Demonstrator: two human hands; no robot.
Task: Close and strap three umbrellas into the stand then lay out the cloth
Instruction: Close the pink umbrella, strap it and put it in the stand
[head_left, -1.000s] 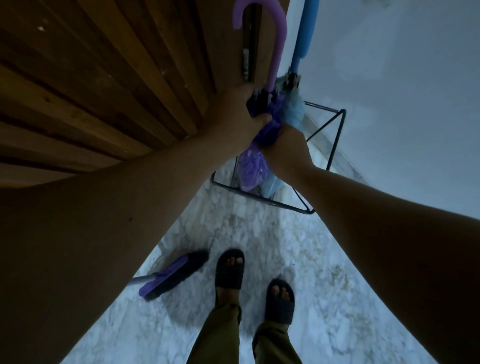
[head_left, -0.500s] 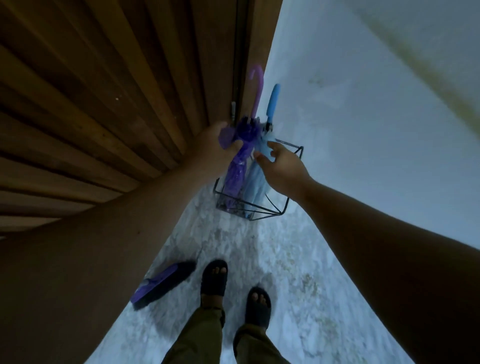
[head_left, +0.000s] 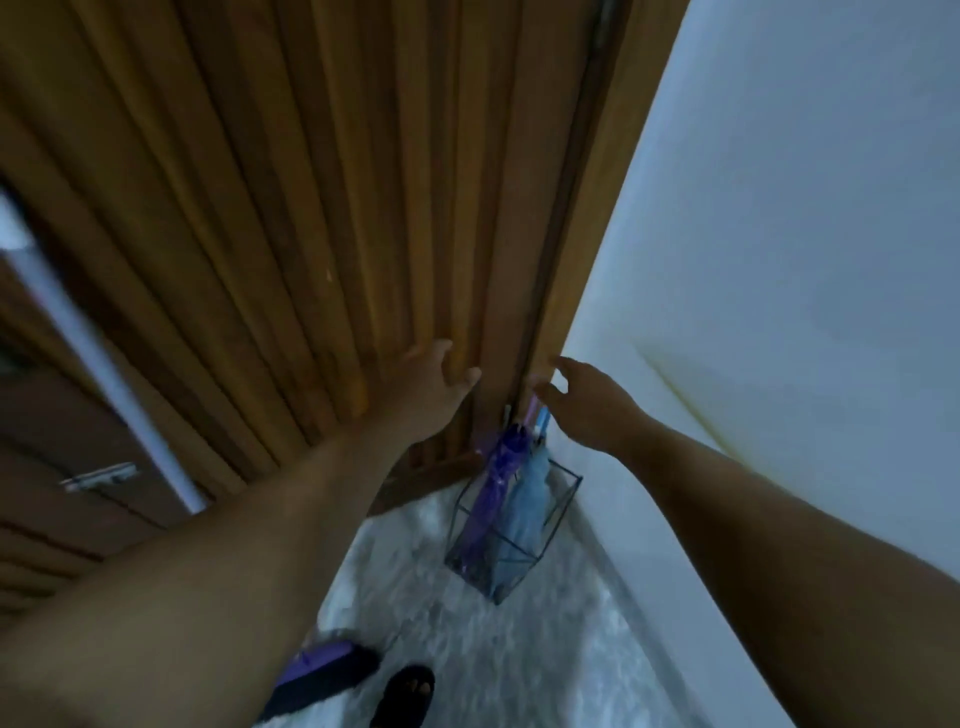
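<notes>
Head view, one wide-angle frame, somewhat blurred.

Left hand (head_left: 434, 387): reaching forward in front of the slatted wooden door (head_left: 291, 218), fingers relaxed and spread, grip holding nothing; whether the fingertips are touching the wood cannot be told.

Right hand (head_left: 589, 402): hanging in the air just above the umbrella handles, fingers loosely curved and apart, grip holding nothing and touching nothing visible.

Wire stand (head_left: 563, 499): a dark open frame sitting on the marble floor (head_left: 519, 654), in the corner between the door frame and the pale wall (head_left: 779, 234).

Purple umbrella (head_left: 491, 499): folded, standing tilted inside the stand, on its door side.

Light blue umbrella (head_left: 530, 506): folded, standing inside the stand just beside the purple one, on the wall side. The handles of both are showing just below the right hand.

Third umbrella (head_left: 322, 670): purple and dark, lying on the floor near the bottom edge, well apart from the stand, partly hidden behind the left forearm.

Black sandal (head_left: 405, 693): on the person's foot, standing just beside that umbrella.
</notes>
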